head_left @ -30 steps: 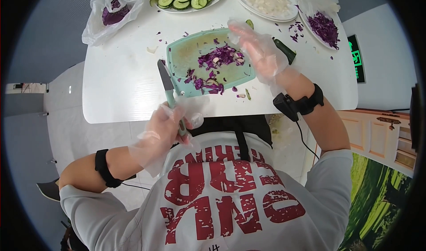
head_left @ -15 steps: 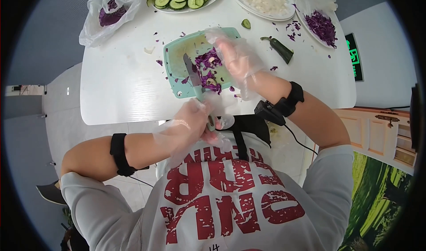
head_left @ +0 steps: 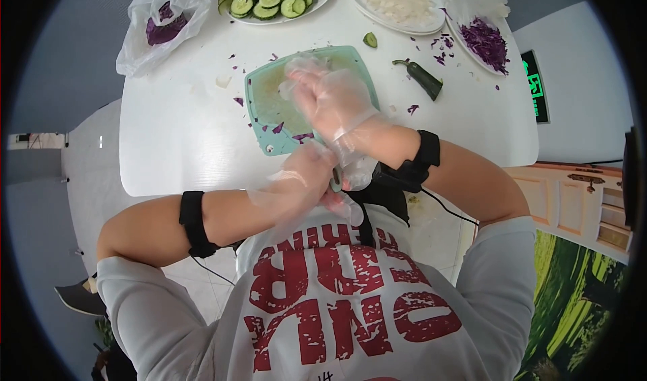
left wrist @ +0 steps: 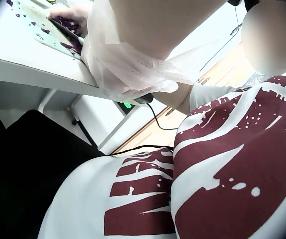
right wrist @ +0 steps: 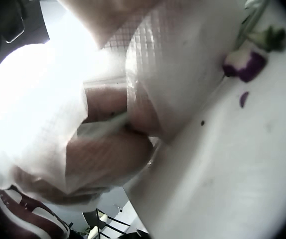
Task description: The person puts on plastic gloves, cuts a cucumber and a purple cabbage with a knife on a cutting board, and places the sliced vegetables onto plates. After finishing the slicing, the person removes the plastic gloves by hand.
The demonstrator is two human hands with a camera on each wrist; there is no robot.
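Note:
In the head view, my gloved left hand [head_left: 306,175] grips the knife handle [head_left: 336,179] at the table's front edge. The blade is hidden there; the left wrist view catches the knife blade [left wrist: 63,30] beside chopped purple cabbage [left wrist: 72,47]. Gloved and held over the green cutting board [head_left: 266,101], my right hand [head_left: 333,101] has its fingers extended toward the far left and covers most of the cabbage. A few cabbage shreds [head_left: 303,137] show on the board's near edge. The pale handle [right wrist: 103,127] lies between gloved fingers in the right wrist view.
Along the far edge stand a bagged cabbage piece [head_left: 165,30], a plate of cucumber slices [head_left: 268,1], a plate of pale slices [head_left: 397,4] and shredded cabbage [head_left: 484,44]. Right of the board lie a cucumber end [head_left: 370,40] and a dark green stemmed piece [head_left: 424,79].
My left hand has moved right with the knife, whose blade swung over the board and out of sight. My right hand has moved left and nearer, over the cabbage.

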